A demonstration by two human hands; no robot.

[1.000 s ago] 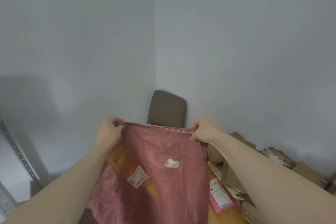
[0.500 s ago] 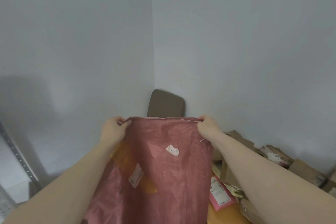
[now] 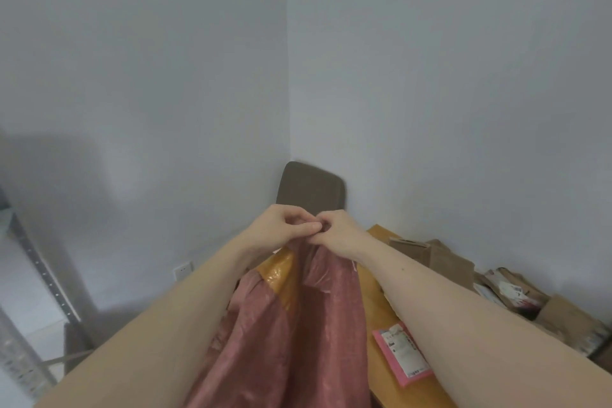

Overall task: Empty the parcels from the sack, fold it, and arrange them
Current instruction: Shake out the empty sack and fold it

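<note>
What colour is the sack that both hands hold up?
The sack is dusty pink-red, with a yellow-orange patch; it shows in the head view, the only one.

The sack (image 3: pixel 291 334) hangs over the table (image 3: pixel 381 311); a parcel (image 3: pixel 402 353) lies to its right, boxes (image 3: pixel 440 258) farther right, a chair (image 3: pixel 311 187) behind.

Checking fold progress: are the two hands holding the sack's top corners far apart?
No, the left hand and right hand meet, pinching the sack together.

Storeroom — metal shelving (image 3: pixel 36 278), parcels (image 3: pixel 443 258)
</note>
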